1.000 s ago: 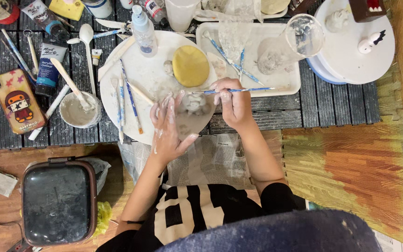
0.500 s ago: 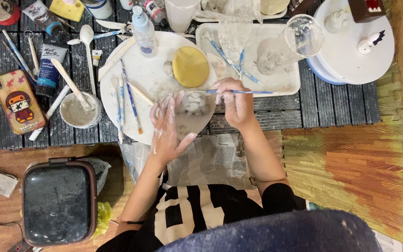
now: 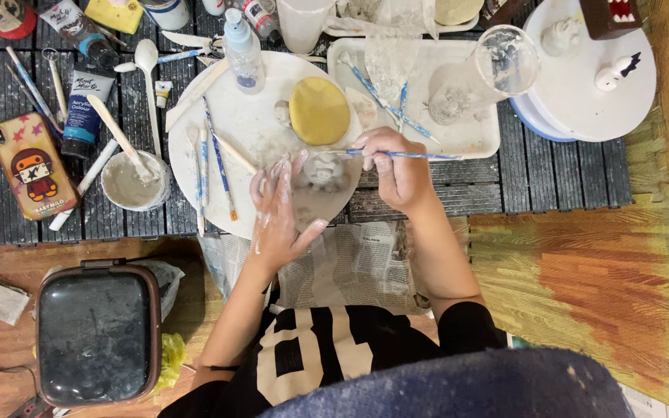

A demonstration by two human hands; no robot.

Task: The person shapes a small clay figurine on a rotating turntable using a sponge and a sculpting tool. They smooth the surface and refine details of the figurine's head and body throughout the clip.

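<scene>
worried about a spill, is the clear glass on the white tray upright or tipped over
Tipped over. The clear glass lies on its side on the white tray, its round mouth facing up and right. Whether anything is inside, cannot tell.

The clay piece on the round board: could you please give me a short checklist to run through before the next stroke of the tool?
1. Left hand steadies the clay piece: ok, fingers rest beside it.
2. Right hand grips the blue tool: ok.
3. Tool tip on the clay: cannot tell, too small.
4. Round board flat on the slatted table: ok.
5. Yellow sponge within reach: ok, just behind the piece.
6. Newspaper under the near edge: ok.
</scene>
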